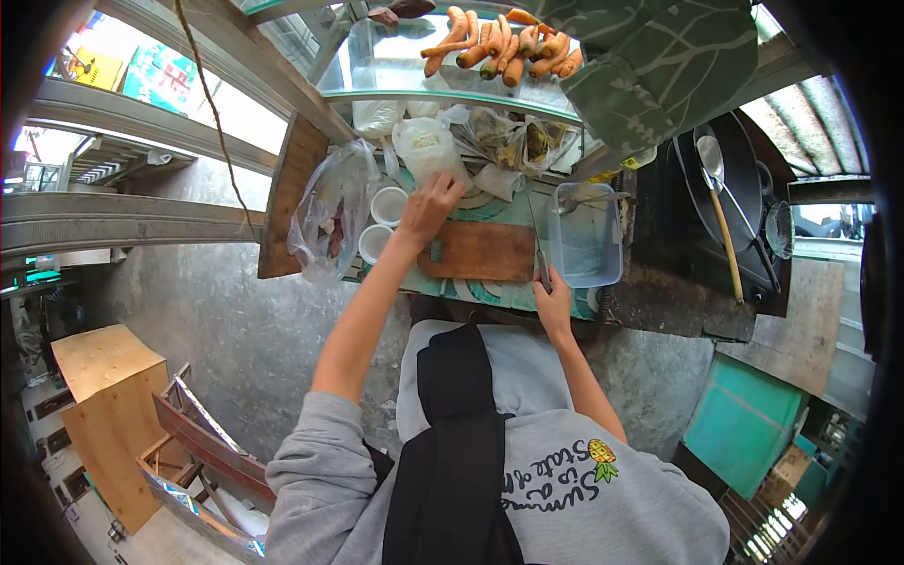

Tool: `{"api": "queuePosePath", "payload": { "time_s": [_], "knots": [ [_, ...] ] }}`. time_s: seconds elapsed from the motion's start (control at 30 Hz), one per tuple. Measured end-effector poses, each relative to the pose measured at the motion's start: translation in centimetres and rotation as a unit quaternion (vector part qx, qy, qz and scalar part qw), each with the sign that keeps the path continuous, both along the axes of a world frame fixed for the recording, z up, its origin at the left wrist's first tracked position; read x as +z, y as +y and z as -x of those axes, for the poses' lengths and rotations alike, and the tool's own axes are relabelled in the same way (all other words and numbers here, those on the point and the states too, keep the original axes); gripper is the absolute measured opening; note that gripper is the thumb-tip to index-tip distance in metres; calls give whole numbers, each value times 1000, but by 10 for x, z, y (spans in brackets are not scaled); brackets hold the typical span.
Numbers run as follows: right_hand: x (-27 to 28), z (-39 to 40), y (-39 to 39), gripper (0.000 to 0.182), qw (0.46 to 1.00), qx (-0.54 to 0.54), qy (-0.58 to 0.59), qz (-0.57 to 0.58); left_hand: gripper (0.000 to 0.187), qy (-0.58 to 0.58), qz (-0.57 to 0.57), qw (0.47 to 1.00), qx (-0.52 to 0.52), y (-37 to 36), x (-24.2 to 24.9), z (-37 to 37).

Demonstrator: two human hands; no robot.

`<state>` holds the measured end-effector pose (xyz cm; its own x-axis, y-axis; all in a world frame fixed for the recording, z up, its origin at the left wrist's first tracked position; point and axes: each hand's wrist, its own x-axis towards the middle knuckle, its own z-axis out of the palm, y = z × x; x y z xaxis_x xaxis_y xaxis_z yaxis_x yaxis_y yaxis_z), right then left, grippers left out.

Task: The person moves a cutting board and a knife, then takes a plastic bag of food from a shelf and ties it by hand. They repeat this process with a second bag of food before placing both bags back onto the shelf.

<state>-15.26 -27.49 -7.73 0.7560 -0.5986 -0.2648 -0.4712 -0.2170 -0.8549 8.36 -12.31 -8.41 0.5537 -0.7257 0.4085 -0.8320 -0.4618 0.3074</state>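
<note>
My right hand (554, 292) is closed round the handle of a knife (540, 247), whose blade points away from me along the right edge of a wooden cutting board (480, 251). My left hand (433, 205) reaches over the board's far left corner to the near side of a clear plastic bag with pale contents (424, 146); its fingertips are bent, and whether they grip anything is too small to tell. Two white cups (388, 205) stand just left of that hand. Right of the knife sits a clear plastic container (586, 247) with a utensil across it.
Carrots (513, 47) lie on a glass shelf above the far edge. A plastic bag (331, 212) hangs at the left. More bags (513, 132) lie behind the board. At the right are a dark wok (730, 179) and a wooden-handled ladle (725, 231).
</note>
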Motion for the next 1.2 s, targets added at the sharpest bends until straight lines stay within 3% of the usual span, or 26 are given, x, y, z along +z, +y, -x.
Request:
{"api": "queuePosePath", "payload": {
  "time_s": [0.07, 0.13, 0.23, 0.37, 0.43, 0.47, 0.53, 0.57, 0.63, 0.97, 1.07, 1.2],
  "knots": [
    [-2, -4, -2, 9, 1000, 9, -9, 10, 10, -42, -48, 997, -32, 8, -17, -5],
    [-2, -16, -6, 10, 988, 39, -92, 117, 12, -103, -123, 984, -78, 12, -24, -8],
    [20, -37, -16, 12, 971, 81, -81, 211, 10, -130, -159, 975, -84, 17, -29, -9],
    [29, -71, -50, 16, 933, 166, -114, 297, 8, -132, -164, 975, -64, 14, -12, 4],
    [32, -88, -69, 15, 909, 204, -149, 332, 10, -149, -65, 987, -14, 8, 2, 19],
    [35, -91, -73, 15, 909, 203, -147, 332, 10, -148, -66, 987, -15, 2, 1, 23],
    [49, -95, -78, 13, 945, 142, -169, 242, 21, -1, -78, 997, -7, -14, -6, 30],
    [47, -93, -82, 13, 944, 143, -169, 245, 21, -2, -76, 997, -6, -27, -9, 33],
    [43, -84, -90, 13, 942, 117, -161, 270, 34, 227, -42, 966, 115, -55, -15, 38],
    [31, -20, -95, 13, 963, 24, -129, 237, 27, 201, -55, 962, 179, -97, -38, 22],
    [33, -9, -97, 12, 965, 10, -135, 223, 21, 218, 18, 966, 137, -84, -25, 31],
    [41, -1, -95, 13, 967, -2, -144, 211, 18, 235, 160, 950, 129, -51, 44, 40]
  ]
}}
